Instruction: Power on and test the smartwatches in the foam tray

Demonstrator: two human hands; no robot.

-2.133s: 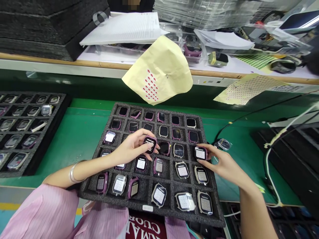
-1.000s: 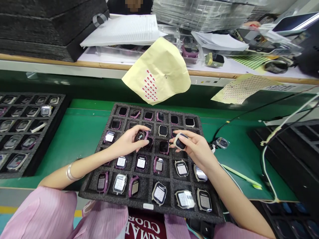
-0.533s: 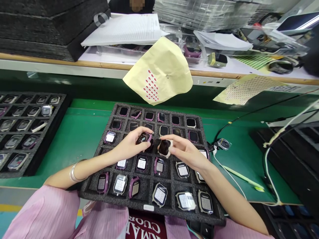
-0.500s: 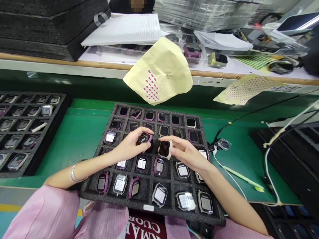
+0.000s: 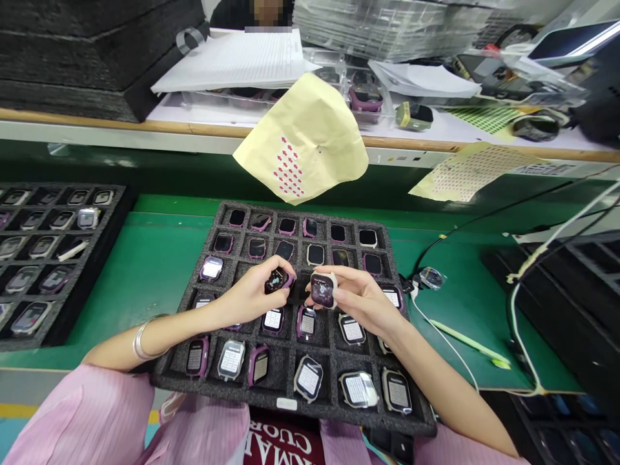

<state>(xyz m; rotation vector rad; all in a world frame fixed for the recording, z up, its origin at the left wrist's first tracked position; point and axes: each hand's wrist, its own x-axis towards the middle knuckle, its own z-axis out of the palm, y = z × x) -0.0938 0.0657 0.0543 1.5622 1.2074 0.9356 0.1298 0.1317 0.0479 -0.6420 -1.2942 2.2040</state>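
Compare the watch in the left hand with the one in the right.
Case: the left watch is purple, the right watch pale.
Pose: the left watch is angled away, the right watch faces the camera more squarely.
Visibility: the left watch is partly covered, most of the right watch's face shows.
Shared: both are held and show lit graphics.

Person wears a pink, finely striped top (image 5: 92, 413) with loose sleeves, silver bangle (image 5: 137, 343) on left forearm (image 5: 191, 325), dark red cloth (image 5: 283, 445) with white capitals.
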